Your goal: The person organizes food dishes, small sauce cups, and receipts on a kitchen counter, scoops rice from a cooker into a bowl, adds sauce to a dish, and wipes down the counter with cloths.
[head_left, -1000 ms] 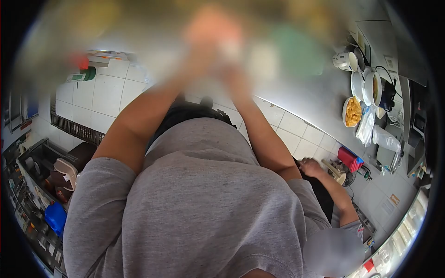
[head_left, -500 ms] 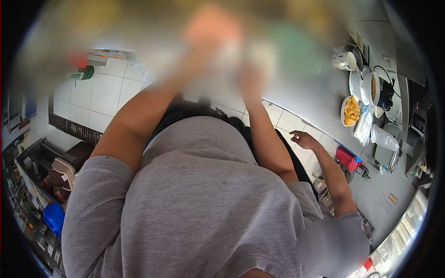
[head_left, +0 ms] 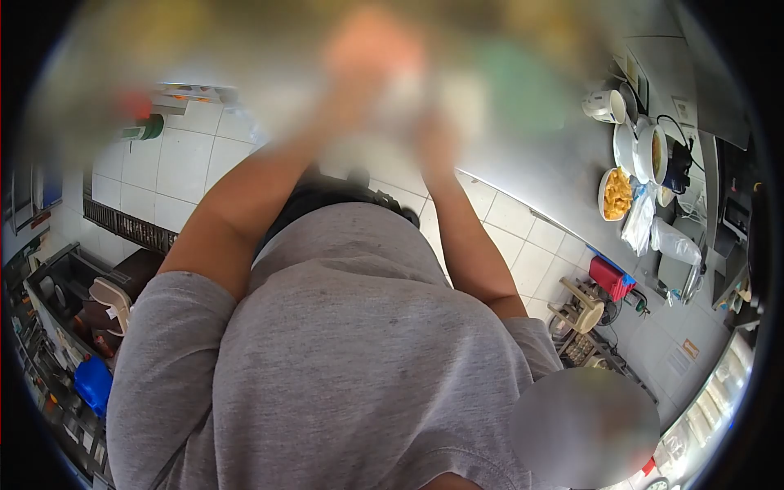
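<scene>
Both my forearms reach forward from a grey T-shirt [head_left: 351, 343] into a heavily blurred area at the top of the view. My left hand [head_left: 359, 86] is smeared, close to an orange-pink blur [head_left: 376, 41] whose kind I cannot make out. A short way to the right, my right hand [head_left: 439, 143] is also blurred, near a pale patch [head_left: 461, 98]. A green blurred shape [head_left: 527, 86] lies further right. The fingers of both hands are hidden by the blur, so whether they hold anything does not show.
A metal counter [head_left: 539, 175] runs along the right, bearing a bowl of yellow-orange food [head_left: 616, 194], white bowls [head_left: 656, 153], a white mug [head_left: 604, 106] and plastic bags [head_left: 639, 224]. Below are a red container [head_left: 611, 278] and a beige stool [head_left: 584, 306]. A blurred round patch covers the lower right.
The other person's bare arm at the right has gone from view, uncovering the stool. My right forearm has shifted slightly left; my left arm is nearly unchanged.
</scene>
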A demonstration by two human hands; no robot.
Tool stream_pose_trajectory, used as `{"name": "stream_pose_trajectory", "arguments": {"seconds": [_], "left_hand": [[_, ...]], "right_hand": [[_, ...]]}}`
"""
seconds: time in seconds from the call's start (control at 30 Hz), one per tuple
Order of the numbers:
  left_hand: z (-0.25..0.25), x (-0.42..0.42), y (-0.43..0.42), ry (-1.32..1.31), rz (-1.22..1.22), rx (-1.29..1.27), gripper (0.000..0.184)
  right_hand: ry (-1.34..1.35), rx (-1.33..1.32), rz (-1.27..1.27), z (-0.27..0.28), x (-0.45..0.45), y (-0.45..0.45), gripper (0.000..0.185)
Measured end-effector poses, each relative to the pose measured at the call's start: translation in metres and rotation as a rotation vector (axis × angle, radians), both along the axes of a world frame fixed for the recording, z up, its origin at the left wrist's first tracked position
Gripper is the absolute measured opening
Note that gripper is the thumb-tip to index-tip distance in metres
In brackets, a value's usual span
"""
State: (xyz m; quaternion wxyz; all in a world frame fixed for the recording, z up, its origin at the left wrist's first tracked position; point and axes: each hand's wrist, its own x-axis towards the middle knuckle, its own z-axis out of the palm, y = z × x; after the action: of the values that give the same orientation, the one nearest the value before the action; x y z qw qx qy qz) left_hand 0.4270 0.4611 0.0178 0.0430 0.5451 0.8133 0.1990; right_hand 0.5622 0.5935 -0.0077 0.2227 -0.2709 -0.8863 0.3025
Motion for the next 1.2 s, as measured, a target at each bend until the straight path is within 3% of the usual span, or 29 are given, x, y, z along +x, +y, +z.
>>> {"name": "stream_pose_trajectory", "arguments": {"seconds": [0.2,0.3,0.63,0.8,0.87,0.97,1.2], "left_hand": [[0.001,-0.001,-0.001,0.015,-0.015,-0.021,0.084],[0.004,-0.001,0.0,-0.001,-0.021,-0.02,0.085],[0.004,0.0,0.0,0.009,-0.013,-0.036,0.085],[0.005,-0.002,0.0,0.018,-0.031,-0.032,0.084],[0.002,0.0,0.0,0.011,-0.024,-0.013,0.084],[0.006,-0.001,0.001,0.008,-0.015,-0.004,0.084],[0.005,0.0,-0.001,0.007,-0.015,-0.022,0.084]], "right_hand": [[0.049,-0.046,0.1,0.013,0.003,-0.025,0.013],[-0.003,0.029,-0.01,-0.014,0.007,-0.002,0.013],[0.151,-0.326,0.046,0.003,0.01,-0.026,0.014],[0.151,-0.241,0.084,0.003,0.007,-0.032,0.014],[0.005,0.12,0.084,-0.008,0.009,-0.022,0.013],[0.057,-0.067,-0.029,-0.016,0.012,0.0,0.014],[0.161,-0.306,0.057,0.002,0.016,-0.027,0.014]]}}
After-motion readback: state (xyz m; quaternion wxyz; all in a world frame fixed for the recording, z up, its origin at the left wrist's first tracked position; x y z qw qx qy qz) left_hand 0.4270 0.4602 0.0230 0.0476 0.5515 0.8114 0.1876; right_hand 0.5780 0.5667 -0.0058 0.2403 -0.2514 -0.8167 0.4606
